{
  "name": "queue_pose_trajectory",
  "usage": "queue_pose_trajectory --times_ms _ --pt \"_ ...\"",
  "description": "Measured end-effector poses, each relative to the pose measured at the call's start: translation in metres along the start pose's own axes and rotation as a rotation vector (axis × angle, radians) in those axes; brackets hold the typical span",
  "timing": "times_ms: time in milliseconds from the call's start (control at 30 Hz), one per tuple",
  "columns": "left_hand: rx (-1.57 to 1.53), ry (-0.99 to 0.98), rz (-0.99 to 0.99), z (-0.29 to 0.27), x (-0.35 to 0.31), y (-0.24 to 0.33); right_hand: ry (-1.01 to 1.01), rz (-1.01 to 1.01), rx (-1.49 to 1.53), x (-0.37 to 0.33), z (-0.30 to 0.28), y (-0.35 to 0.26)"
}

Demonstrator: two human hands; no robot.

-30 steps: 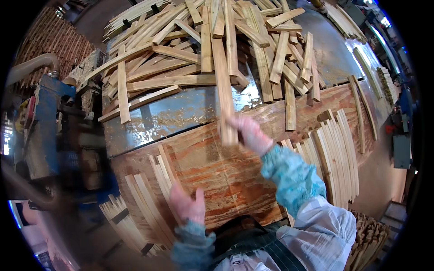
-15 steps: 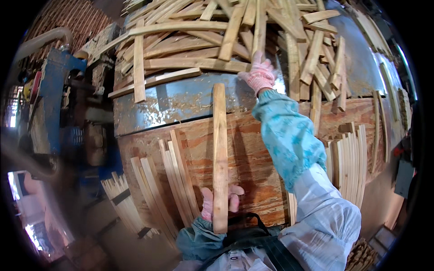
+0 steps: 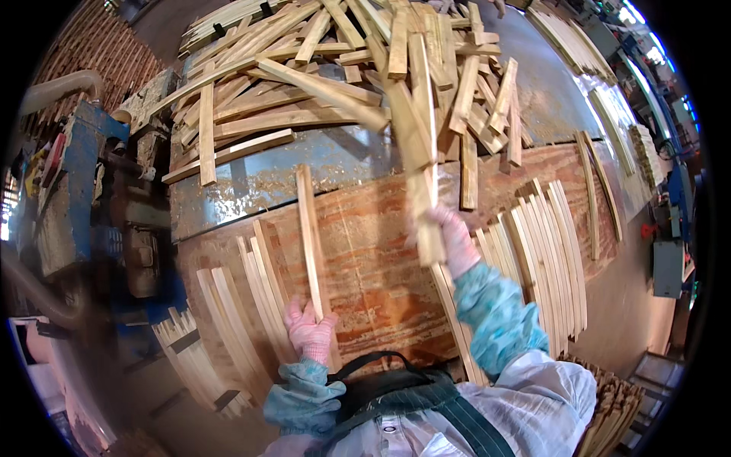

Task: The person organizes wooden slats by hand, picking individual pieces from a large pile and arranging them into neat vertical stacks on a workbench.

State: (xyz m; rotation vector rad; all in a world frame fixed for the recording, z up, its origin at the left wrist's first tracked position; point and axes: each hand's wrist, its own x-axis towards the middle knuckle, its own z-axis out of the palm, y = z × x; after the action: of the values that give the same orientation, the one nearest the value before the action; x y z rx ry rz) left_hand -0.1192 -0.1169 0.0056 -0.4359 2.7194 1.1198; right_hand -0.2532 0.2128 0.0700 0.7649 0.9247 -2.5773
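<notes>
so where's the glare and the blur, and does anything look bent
All in the head view: bright glare on the metal tabletop; motion blur on the wooden piece in the right hand, left hand sharper; the strip row at right looks bowed.

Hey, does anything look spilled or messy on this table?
Yes, mildly: pale crumbs, probably sawdust, are scattered over the metal surface. Beyond them, the pile of wood strips looks jumbled, its pieces crossing at all angles, unlike the neat row of strips at right. No clear damage shows.

The head-worn fisheye looks down on the nearby plywood tabletop (image 3: pixel 381 282)
</notes>
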Motion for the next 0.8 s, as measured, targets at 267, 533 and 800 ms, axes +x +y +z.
queue_pose_trajectory --times_ms 267,533,800 --pt "0.492 0.123 0.096 -0.043 -0.065 -0.037 -0.145 0.432 0.172 -0.114 -0.008 0.146" --pt "0.216 -0.079 0.211 -0.003 0.012 0.106 0.006 0.437 -0.003 -0.147 -0.02 0.186" --pt "-0.626 -0.345 -0.182 -0.034 0.005 0.045 0.118 0.066 -0.645 -0.164 -0.054 0.177"
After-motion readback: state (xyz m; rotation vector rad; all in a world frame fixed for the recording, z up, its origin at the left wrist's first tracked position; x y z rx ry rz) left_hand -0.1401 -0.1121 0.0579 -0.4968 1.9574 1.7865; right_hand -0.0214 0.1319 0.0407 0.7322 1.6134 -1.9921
